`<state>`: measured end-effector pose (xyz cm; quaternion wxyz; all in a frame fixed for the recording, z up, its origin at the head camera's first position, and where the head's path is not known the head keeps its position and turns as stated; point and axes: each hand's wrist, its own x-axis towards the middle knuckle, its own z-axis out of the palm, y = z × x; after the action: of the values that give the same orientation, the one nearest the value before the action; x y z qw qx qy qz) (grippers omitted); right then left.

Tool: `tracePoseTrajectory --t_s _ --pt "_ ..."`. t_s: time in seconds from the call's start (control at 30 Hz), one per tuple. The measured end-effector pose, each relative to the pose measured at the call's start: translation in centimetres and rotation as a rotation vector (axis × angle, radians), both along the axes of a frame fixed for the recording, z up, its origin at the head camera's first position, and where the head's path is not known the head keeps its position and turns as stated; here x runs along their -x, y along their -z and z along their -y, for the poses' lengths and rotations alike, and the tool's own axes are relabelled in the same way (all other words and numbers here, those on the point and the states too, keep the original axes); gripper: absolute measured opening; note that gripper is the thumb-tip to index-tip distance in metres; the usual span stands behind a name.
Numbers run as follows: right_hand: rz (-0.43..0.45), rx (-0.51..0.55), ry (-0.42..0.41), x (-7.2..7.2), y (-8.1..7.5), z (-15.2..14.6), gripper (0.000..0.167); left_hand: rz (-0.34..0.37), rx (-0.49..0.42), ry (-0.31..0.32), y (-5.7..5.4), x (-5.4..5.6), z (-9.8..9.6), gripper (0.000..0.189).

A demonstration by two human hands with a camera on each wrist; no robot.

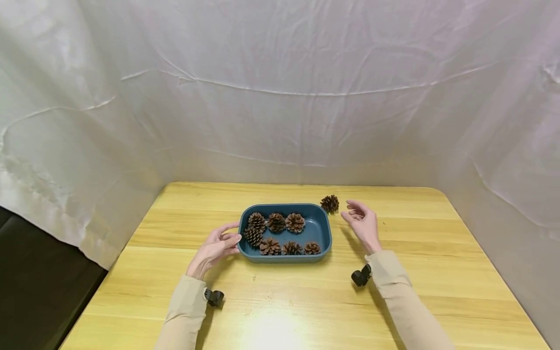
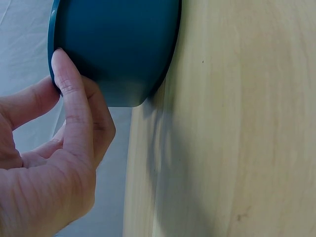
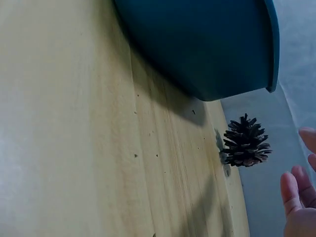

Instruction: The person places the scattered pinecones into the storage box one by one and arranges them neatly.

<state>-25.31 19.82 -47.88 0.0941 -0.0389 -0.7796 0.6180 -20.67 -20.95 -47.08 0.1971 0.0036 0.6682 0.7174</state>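
Note:
A dark blue rectangular tray (image 1: 321, 233) sits on the table with several brown pine cones (image 1: 295, 222) inside, some along its back wall and left end, others along the front. My left hand (image 1: 216, 248) pinches the tray's left rim; the left wrist view shows its thumb and fingers (image 2: 74, 103) on either side of that wall. One more pine cone (image 1: 330, 204) lies on the table just outside the tray's back right corner. To the right of that cone, apart from it, my right hand (image 1: 364, 226) is held with loosely bent fingers and nothing in them.
The light wooden table (image 1: 284, 291) carries small dark crumbs, seen near the tray in the right wrist view. White cloth (image 1: 302, 97) hangs behind the table and along its sides. A black surface (image 1: 39, 282) shows at the far left.

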Motion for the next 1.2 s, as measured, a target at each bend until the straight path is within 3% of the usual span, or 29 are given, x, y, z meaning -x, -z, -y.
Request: tracePoseTrajectory --t_s 0.27,0.6,0.87,1.03,1.2 --pt "0.026 -0.099 -0.077 1.4 0.6 -0.1 0.053 0.005 0.005 0.006 0.0 0.0 0.0 0.061" --pt "0.001 -0.225 -0.184 3.3 1.3 0.3 0.06 0.007 0.009 -0.005 0.1 0.1 0.0 0.061" --pt "-0.057 -0.265 -0.239 4.6 1.8 0.4 0.062 0.007 0.002 0.006 0.2 0.1 0.0 0.061" --pt "-0.074 -0.328 -0.238 5.1 2.1 0.4 0.061 0.009 0.002 0.008 0.1 0.1 0.0 0.062" --pt "-0.029 -0.381 -0.214 5.2 2.3 0.3 0.06 0.009 0.013 0.004 0.1 0.1 0.0 0.06"
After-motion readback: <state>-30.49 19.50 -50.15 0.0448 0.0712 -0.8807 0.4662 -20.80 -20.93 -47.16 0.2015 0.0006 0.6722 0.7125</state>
